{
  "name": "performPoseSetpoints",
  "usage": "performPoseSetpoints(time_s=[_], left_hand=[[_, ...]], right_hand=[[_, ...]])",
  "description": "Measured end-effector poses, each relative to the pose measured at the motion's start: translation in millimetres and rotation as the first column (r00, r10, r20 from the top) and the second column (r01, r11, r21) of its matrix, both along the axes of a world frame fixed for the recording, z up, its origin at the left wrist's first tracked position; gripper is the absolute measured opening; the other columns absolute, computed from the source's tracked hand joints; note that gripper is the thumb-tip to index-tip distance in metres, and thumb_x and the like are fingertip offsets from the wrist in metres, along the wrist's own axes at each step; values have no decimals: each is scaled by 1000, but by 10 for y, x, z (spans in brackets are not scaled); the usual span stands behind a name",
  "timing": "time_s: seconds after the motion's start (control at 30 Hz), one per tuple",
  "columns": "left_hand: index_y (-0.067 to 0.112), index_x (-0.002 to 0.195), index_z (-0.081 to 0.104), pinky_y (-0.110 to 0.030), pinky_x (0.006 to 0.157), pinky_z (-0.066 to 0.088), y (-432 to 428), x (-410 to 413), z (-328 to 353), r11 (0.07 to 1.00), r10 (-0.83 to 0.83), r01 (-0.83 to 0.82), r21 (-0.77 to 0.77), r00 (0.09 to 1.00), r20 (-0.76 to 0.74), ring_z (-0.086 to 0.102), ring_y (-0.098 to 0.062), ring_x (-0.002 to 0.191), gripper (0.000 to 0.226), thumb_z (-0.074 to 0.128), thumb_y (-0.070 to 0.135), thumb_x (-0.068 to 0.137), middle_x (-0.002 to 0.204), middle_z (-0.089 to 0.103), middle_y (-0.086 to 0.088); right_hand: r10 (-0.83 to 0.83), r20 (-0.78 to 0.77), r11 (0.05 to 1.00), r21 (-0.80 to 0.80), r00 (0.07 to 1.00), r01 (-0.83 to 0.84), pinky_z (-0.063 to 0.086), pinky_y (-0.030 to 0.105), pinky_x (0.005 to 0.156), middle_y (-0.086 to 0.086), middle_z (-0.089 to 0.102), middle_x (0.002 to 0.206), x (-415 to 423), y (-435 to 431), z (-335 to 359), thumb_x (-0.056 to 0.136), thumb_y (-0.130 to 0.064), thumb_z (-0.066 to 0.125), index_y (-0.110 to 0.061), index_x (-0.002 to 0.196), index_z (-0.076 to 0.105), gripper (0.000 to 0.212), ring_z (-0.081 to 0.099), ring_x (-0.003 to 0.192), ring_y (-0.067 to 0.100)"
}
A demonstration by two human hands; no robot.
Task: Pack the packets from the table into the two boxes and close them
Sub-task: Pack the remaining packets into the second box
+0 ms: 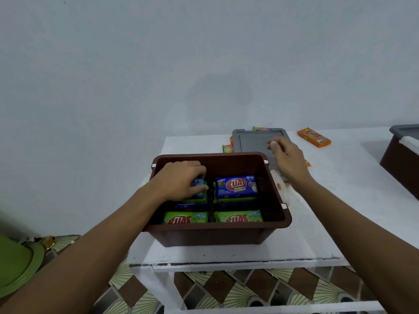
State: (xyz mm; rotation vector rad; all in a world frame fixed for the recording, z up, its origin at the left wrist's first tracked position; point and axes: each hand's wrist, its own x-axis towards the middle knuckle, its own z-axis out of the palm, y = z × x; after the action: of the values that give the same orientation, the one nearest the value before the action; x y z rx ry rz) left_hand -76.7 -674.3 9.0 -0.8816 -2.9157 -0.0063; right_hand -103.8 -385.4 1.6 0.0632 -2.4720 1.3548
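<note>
**Head view: left hand gripping a packet inside an open brown box, right hand over its lid**

Head camera is looking down at a white table (340,200) against a pale wall. An open brown plastic box (217,232) is sitting near the table's front edge. The left hand (181,177) is reaching inside it, fingers curling round a blue packet (199,189) at the rear left. Beside that, at the rear right, a blue Kuat packet (235,186) is lying face up. Two green Kuat packets (186,217) are showing side by side along the front of the box.

The right hand (286,155) is stretching past the box's far right corner, over a flat grey lid (251,141) lying on the table just behind the box. Its fingers are bending downward; whether they are gripping or even touching the lid cannot be told.

A green packet (227,148) is peeking out at the lid's left edge. An orange Kuat packet (314,137) is lying on the table to the right of the lid. A second brown box (396,166) is standing at the far right, partly out of view, wearing a grey lid (405,129).
</note>
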Motion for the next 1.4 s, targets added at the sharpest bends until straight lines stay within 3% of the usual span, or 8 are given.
performPoseSetpoints(time_s=[0.13, 0.33, 0.53, 0.8, 0.9, 1.07, 1.27, 1.4], left_hand=[[28, 100, 57, -29, 66, 48, 35, -33, 69, 993, -45, 45, 109, 999, -3, 52, -5, 80, 28, 54, 53, 90, 91, 53, 15], [28, 101, 58, -26, 66, 46, 467, -111, 258, 974, -78, 80, 211, 997, -22, 52, -5, 79, 25, 54, 51, 91, 93, 55, 15], [28, 100, 58, -31, 66, 50, 1100, -217, 282, 966, -104, 122, 226, 990, -91, 52, -7, 80, 25, 54, 51, 91, 92, 57, 14], [24, 100, 60, -34, 69, 51, 1790, -332, 226, 961, -115, 136, 241, 988, -98, 50, -9, 85, 18, 53, 39, 94, 98, 58, 8], [22, 100, 61, -37, 72, 50, 1966, -410, 188, 957, -84, 106, 269, 992, -93, 51, -11, 93, 15, 51, 31, 96, 102, 58, 7], [18, 106, 63, -32, 72, 46, 2130, -532, 168, 944, 40, 1, 331, 992, -117, 51, -12, 94, 18, 47, 23, 99, 102, 59, 3], [20, 101, 62, -40, 77, 50, 2308, -558, 117, 953, 76, -51, 299, 995, -71, 53, -15, 96, 14, 48, 22, 98, 102, 58, 4], [16, 104, 65, -39, 78, 51, 2375, -587, 151, 928, 116, -88, 362, 992, -57, 55, -15, 95, 20, 46, 12, 99, 103, 60, 0]], right_hand=[[29, 292, 911, 387, 956, -146, 38, 30, 79, 15, 63, 117, -63, 509, -357, 105, -27, 35, -8, 123, 57, 35, 55, 97, 23], [-246, 246, 569, 819, 938, -65, 47, 41, 85, 6, 68, 106, 106, 1338, -555, 99, -53, 28, -26, 116, 54, 41, 64, 93, 26], [-502, 197, 333, 943, 842, -22, 29, 53, 103, 3, 64, 104, 296, 2016, -481, 89, -65, 37, -22, 101, 63, 51, 59, 102, 24], [128, 325, 592, 733, 937, -335, 32, 46, 113, -1, 31, 156, 209, 1987, -697, 93, -56, 44, -35, 143, 38, 54, 33, 139, 22], [71, 325, 524, 792, 943, -313, 25, 49, 114, -6, 24, 159, 196, 1967, -764, 94, -64, 32, -43, 148, 25, 58, 27, 143, 22], [-101, 163, 457, 884, 982, -100, 33, 48, 101, 1, 54, 126, 204, 2256, -800, 90, -71, 28, -39, 133, 49, 58, 49, 118, 22], [-3, 154, 534, 836, 988, -129, 34, 46, 101, -2, 52, 122, 145, 2509, -843, 89, -69, 36, -30, 101, 59, 47, 45, 116, 17], [45, 206, 604, 774, 977, -191, 34, 47, 105, -3, 56, 121, 63, 2504, -817, 90, -63, 43, -26, 111, 55, 44, 49, 115, 17]])
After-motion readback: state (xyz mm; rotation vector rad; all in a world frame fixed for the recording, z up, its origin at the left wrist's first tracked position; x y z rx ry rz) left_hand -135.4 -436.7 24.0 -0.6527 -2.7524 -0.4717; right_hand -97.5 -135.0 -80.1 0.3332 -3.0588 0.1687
